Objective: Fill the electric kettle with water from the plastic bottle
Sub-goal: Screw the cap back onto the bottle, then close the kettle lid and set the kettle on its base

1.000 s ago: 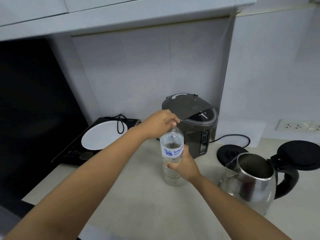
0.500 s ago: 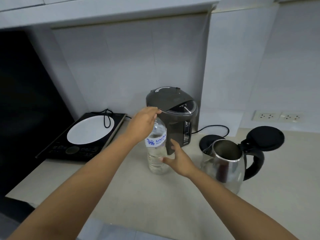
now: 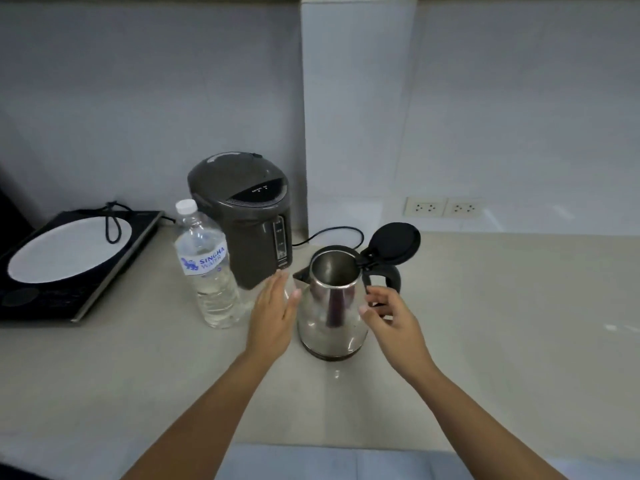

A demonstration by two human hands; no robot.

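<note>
A steel electric kettle [image 3: 332, 306] with a black handle stands on the counter, its black lid [image 3: 393, 242] flipped up and its inside bare. A clear plastic water bottle [image 3: 207, 268] with a white cap on stands upright to the kettle's left, partly filled. My left hand [image 3: 273, 313] is flat and open just left of the kettle, close to its spout. On the kettle's right side my right hand [image 3: 388, 317] has its fingers apart, near the handle, holding nothing.
A dark grey water boiler [image 3: 246, 216] stands behind the bottle, its cord trailing right. An induction hob [image 3: 69, 258] with a white disc lies at the left. Wall sockets [image 3: 443, 206] are at the back right. The counter's front edge [image 3: 311, 445] is near me.
Both hands have left the bottle and moved right to either side of the kettle. The bottle now stands alone. The view has shifted right and down.
</note>
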